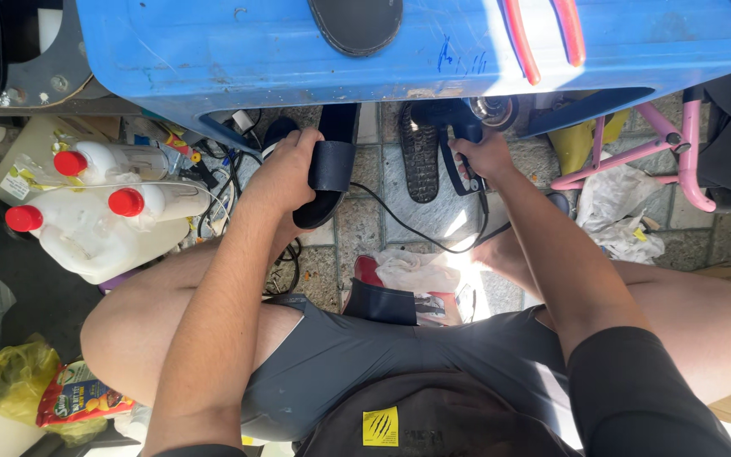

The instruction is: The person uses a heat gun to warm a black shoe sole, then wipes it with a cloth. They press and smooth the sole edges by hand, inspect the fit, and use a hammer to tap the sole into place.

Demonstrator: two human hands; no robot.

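Three white plastic jugs with red caps lie together at the left on the floor, one bearing a pale label with green marks. Lower left, a red snack packet lies against a yellow bag.

Blue bench over a tiled floor

The blue plastic bench carries a dark oval sole piece and red-handled pliers. On the stone-tiled floor below lie a black sandal, white jugs with red caps, a crumpled white bag and a snack packet.
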